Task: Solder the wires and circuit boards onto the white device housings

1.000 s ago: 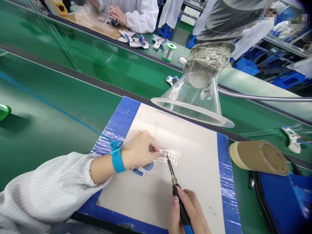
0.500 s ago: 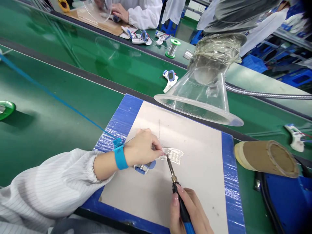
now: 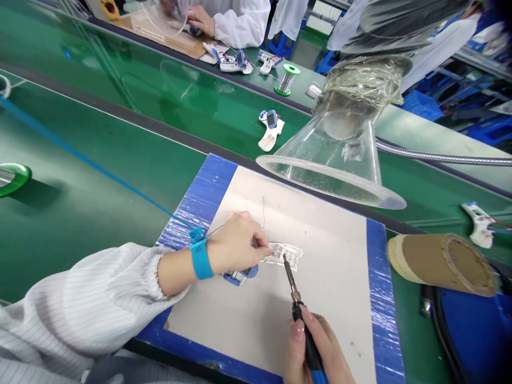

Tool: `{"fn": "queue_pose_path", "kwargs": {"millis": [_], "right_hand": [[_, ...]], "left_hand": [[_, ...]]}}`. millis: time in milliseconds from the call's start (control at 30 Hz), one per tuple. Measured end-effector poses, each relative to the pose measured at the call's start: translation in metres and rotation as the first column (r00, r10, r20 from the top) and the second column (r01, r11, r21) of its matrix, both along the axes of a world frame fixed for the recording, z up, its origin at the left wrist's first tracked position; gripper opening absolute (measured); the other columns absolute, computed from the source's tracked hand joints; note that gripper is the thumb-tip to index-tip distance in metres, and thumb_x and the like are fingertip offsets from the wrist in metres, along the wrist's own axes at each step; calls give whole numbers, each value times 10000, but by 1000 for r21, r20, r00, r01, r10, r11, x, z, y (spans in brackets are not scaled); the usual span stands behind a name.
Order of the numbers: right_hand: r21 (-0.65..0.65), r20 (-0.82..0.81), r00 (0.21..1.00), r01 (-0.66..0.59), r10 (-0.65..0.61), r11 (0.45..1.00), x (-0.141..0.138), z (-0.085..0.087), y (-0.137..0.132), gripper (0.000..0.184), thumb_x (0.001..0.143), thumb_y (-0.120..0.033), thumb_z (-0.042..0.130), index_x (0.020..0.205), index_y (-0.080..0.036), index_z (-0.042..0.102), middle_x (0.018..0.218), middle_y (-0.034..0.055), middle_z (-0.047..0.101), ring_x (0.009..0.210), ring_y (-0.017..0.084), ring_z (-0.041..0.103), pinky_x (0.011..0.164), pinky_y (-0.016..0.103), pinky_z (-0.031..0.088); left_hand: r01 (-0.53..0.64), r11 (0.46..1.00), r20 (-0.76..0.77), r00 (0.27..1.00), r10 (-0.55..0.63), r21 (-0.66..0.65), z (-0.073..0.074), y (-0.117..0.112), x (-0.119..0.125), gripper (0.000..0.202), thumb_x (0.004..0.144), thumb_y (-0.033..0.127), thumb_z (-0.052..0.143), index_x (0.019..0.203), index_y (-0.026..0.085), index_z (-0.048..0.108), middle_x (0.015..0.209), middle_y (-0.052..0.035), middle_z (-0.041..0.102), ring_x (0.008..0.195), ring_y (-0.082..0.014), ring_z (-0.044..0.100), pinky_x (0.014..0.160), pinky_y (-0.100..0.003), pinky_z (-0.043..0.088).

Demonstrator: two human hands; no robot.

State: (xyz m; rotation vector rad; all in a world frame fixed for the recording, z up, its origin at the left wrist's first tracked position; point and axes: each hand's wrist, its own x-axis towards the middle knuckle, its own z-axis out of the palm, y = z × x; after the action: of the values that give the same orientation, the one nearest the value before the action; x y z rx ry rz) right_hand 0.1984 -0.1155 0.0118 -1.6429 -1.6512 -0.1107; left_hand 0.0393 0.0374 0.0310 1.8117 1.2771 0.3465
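Observation:
My right hand (image 3: 316, 346) grips a soldering iron (image 3: 306, 325) with a black and blue handle. The iron's tip is over a white plastic shell (image 3: 288, 255), part of a handheld device with a blue-rimmed part (image 3: 240, 274). My left hand (image 3: 240, 242), with a blue wrist strap (image 3: 200, 258), covers much of that device. Its thumb and finger are pinched at the shell's left end; what they hold is mostly hidden. A thin wire (image 3: 263, 210) rises behind the left hand. The device lies on a pale board (image 3: 320, 304) with blue taped edges.
A clear fume hood (image 3: 332, 165) hangs over the board's far edge. At right are a cardboard tube (image 3: 440, 264) and a blue object (image 3: 472, 330). Similar devices (image 3: 271, 128) lie beyond. Solder spools (image 3: 14, 178) stand about. A co-worker's hand (image 3: 201, 20) is across the line.
The soldering iron's tip has moved right, away from my left fingertips, and is over the shell's middle. The device beyond the board has slid left. My left hand keeps its pinch.

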Motion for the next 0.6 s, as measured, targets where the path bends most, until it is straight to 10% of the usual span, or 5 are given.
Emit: {"fn": "queue_pose_path", "kwargs": {"millis": [600], "right_hand": [[-111, -7, 997, -77, 77, 991, 7, 1, 1, 253, 906, -85, 616, 1137, -188, 627, 865, 30, 717, 789, 139, 693, 695, 248, 535]], "left_hand": [[-97, 995, 57, 993, 99, -36, -5, -2, 2, 111, 797, 205, 759, 691, 194, 789, 684, -14, 729, 883, -210, 602, 924, -380, 389]]}}
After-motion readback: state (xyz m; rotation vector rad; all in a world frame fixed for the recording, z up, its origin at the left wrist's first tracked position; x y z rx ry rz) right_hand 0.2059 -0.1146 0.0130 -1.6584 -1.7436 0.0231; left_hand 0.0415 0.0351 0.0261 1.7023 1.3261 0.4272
